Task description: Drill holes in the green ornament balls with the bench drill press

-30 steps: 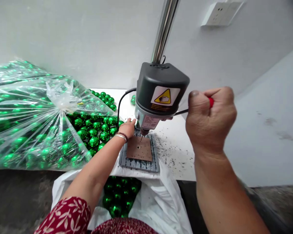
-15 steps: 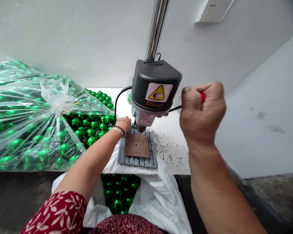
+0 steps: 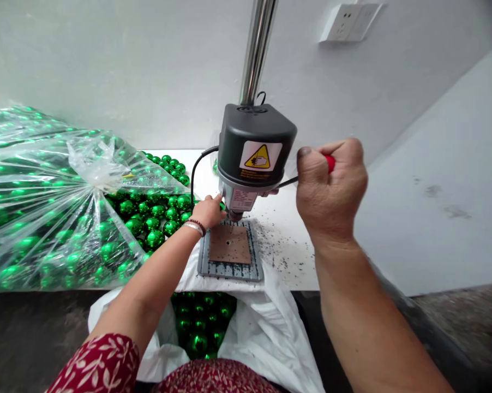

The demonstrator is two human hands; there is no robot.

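My right hand [image 3: 333, 191] is wrapped round the red knob [image 3: 331, 163] on the lever of a small bench drill press [image 3: 256, 144]. My left hand [image 3: 209, 212], with bracelets at its wrist, is beside the drill chuck [image 3: 235, 215]. Between its thumb and fingers shows a bit of a shiny green ball [image 3: 222, 206], mostly covered by the hand. Below the chuck, a brown board [image 3: 229, 252] with a small hole lies on the grooved grey base [image 3: 204, 266].
A knotted clear plastic bag [image 3: 58, 218] full of green balls sits left, with loose green balls [image 3: 154, 224] next to it. An open white bag [image 3: 266, 327] with more balls hangs at the front edge. Dark shavings dot the white table [image 3: 305, 281]. A socket [image 3: 348, 23] is on the wall.
My left hand has shifted slightly right towards the chuck, and a green ball now shows in its fingers. My right hand stays on the lever knob. The view has shifted slightly.
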